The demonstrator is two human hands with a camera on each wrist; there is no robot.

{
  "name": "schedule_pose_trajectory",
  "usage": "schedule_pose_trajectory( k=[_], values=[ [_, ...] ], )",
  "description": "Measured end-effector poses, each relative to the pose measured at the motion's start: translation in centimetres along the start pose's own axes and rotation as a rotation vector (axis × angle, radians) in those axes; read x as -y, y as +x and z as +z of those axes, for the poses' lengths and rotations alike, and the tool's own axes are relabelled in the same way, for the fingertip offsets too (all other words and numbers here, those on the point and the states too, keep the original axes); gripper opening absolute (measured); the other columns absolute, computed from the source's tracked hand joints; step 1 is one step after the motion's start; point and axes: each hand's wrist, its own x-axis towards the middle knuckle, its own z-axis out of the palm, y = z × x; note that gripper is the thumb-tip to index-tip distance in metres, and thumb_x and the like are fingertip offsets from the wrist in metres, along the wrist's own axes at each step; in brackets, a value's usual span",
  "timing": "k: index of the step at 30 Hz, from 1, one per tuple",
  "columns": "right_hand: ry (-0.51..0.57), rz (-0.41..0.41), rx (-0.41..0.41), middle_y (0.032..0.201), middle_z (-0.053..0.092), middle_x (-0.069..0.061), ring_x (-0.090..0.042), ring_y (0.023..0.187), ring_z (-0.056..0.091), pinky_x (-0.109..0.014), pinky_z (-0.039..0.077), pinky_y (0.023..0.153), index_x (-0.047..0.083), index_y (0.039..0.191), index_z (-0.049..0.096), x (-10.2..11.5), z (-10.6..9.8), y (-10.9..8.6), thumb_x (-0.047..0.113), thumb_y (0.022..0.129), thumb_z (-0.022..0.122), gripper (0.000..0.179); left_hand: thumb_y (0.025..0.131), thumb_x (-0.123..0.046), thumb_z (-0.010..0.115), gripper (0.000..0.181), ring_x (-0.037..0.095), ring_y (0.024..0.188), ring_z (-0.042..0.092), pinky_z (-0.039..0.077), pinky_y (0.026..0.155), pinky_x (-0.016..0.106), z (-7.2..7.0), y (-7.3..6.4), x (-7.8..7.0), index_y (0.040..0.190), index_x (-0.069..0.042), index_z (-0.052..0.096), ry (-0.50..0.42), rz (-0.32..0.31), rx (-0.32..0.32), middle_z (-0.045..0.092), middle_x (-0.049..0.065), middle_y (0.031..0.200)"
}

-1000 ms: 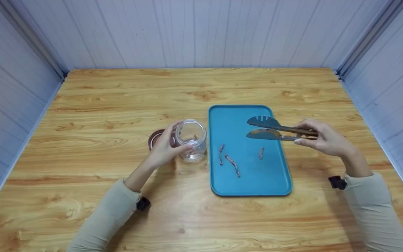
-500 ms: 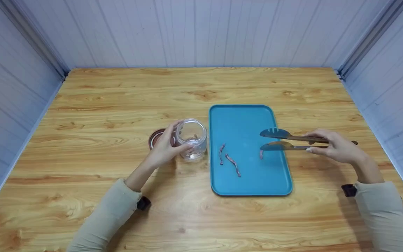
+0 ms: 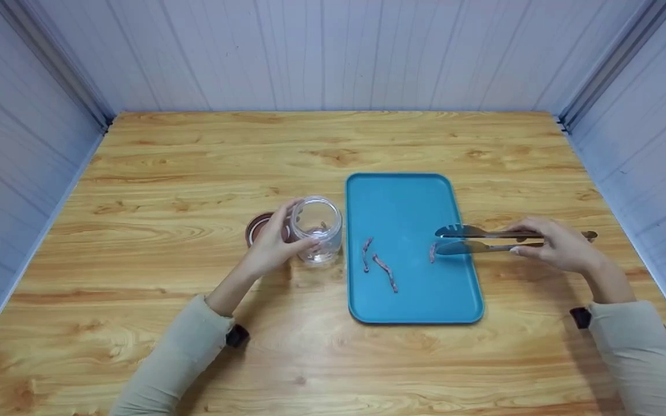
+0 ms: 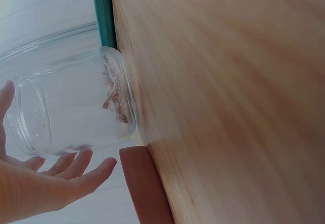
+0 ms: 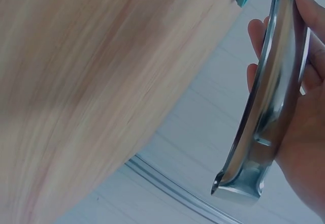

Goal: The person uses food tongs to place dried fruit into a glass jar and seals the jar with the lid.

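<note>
My left hand point(image 3: 272, 245) holds a clear, open-topped jar point(image 4: 71, 102) by its upper part, thumb on one side and fingers on the other. Reddish-brown, twig-like pieces point(image 4: 114, 92) lie at the jar's bottom. My right hand point(image 3: 564, 248) grips metal tongs point(image 3: 465, 247) by their arms, thumb on the near arm. The tong tips reach over the right side of a blue tray point(image 3: 408, 306), a narrow gap between them. Right at the near tip is a short reddish stick point(image 3: 432, 253), partly overlapped by it. Two longer sticks point(image 3: 385, 271) lie at the tray's left.
A reddish-brown lid point(image 3: 256, 226) lies on the wooden table point(image 3: 194, 156) to the left of the jar, partly behind my left hand. The tray stands just right of the jar. Pale panel walls point(image 3: 333, 58) enclose the table at the back and sides.
My right hand has moved the tongs to the right and nearer to me, down to the short stick. The tong tips have come closer together. My left hand and the jar have stayed put.
</note>
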Motion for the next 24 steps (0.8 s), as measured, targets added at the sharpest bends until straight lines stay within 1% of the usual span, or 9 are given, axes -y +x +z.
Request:
schedule_pose_trajectory(
  k=[2, 6, 9, 11, 13, 16, 18, 20, 24],
  values=[
    [-0.010, 0.011, 0.004, 0.096, 0.059, -0.005, -0.025, 0.085, 0.056, -0.044, 0.044, 0.068, 0.008, 0.105, 0.059, 0.06, 0.01, 0.13, 0.015, 0.081, 0.065, 0.026, 0.074, -0.005, 0.070, 0.070, 0.031, 0.110, 0.041, 0.035, 0.090, 0.041, -0.03, -0.14, -0.47, 0.131, 0.003, 0.031, 0.003, -0.007, 0.003, 0.042, 0.022, 0.123],
    [-0.022, 0.042, 0.026, 0.097, 0.059, -0.005, -0.027, 0.087, 0.057, -0.045, 0.044, 0.070, 0.010, 0.105, 0.059, 0.15, 0.01, 0.36, 0.018, 0.082, 0.064, 0.025, 0.074, -0.004, 0.070, 0.070, 0.031, 0.111, 0.041, 0.034, 0.091, 0.041, -0.05, -0.22, -0.70, 0.131, 0.005, 0.030, 0.014, -0.007, 0.003, 0.042, 0.023, 0.124],
    [-0.040, 0.052, 0.041, 0.096, 0.059, -0.005, -0.026, 0.085, 0.057, -0.044, 0.045, 0.069, 0.011, 0.104, 0.059, 0.22, 0.05, 0.55, 0.020, 0.082, 0.063, 0.024, 0.074, -0.005, 0.070, 0.070, 0.031, 0.112, 0.040, 0.033, 0.092, 0.040, -0.06, -0.24, -0.81, 0.131, 0.005, 0.030, 0.021, -0.010, -0.001, 0.042, 0.023, 0.124],
    [-0.056, 0.043, 0.037, 0.094, 0.059, -0.004, -0.022, 0.081, 0.057, -0.041, 0.044, 0.066, 0.011, 0.102, 0.060, 0.20, 0.11, 0.63, 0.019, 0.082, 0.064, 0.022, 0.074, -0.006, 0.071, 0.070, 0.031, 0.112, 0.040, 0.033, 0.092, 0.040, -0.04, -0.26, -0.91, 0.131, 0.004, 0.031, 0.030, -0.012, -0.003, 0.042, 0.022, 0.124],
    [-0.081, 0.017, 0.016, 0.090, 0.060, -0.002, -0.018, 0.077, 0.057, -0.038, 0.044, 0.063, 0.012, 0.099, 0.060, 0.17, 0.21, 0.68, 0.016, 0.080, 0.066, 0.020, 0.074, -0.007, 0.071, 0.071, 0.030, 0.112, 0.040, 0.032, 0.092, 0.040, -0.04, -0.30, -1.03, 0.131, 0.004, 0.031, 0.044, -0.016, -0.004, 0.042, 0.022, 0.124],
    [-0.125, -0.029, -0.021, 0.084, 0.060, 0.004, -0.012, 0.068, 0.052, -0.033, 0.040, 0.059, 0.014, 0.095, 0.061, 0.05, 0.40, 0.70, 0.012, 0.077, 0.069, 0.020, 0.074, -0.007, 0.071, 0.071, 0.030, 0.112, 0.040, 0.032, 0.092, 0.041, -0.04, -0.36, -1.12, 0.131, 0.004, 0.031, 0.060, -0.014, -0.005, 0.042, 0.022, 0.125],
    [-0.135, -0.041, -0.037, 0.081, 0.059, 0.007, -0.009, 0.064, 0.050, -0.031, 0.038, 0.056, 0.015, 0.093, 0.061, 0.03, 0.50, 0.67, 0.011, 0.075, 0.070, 0.020, 0.074, -0.007, 0.071, 0.071, 0.030, 0.113, 0.040, 0.032, 0.093, 0.041, -0.04, -0.38, -1.16, 0.131, 0.005, 0.031, 0.068, -0.011, -0.007, 0.042, 0.022, 0.125],
    [-0.137, -0.040, -0.042, 0.079, 0.058, 0.008, -0.008, 0.063, 0.048, -0.030, 0.038, 0.056, 0.016, 0.092, 0.061, 0.00, 0.56, 0.62, 0.010, 0.074, 0.070, 0.020, 0.074, -0.007, 0.071, 0.071, 0.030, 0.113, 0.039, 0.032, 0.093, 0.041, -0.04, -0.37, -1.16, 0.131, 0.005, 0.031, 0.069, -0.007, -0.008, 0.042, 0.022, 0.125],
    [-0.119, -0.042, -0.048, 0.080, 0.060, 0.009, -0.008, 0.068, 0.053, -0.031, 0.041, 0.057, 0.015, 0.089, 0.062, -0.04, 0.70, 0.49, 0.008, 0.074, 0.070, 0.019, 0.074, -0.007, 0.071, 0.070, 0.030, 0.113, 0.040, 0.032, 0.093, 0.041, -0.02, -0.28, -1.12, 0.130, 0.005, 0.032, 0.063, 0.005, -0.007, 0.042, 0.022, 0.124]
  ],
)
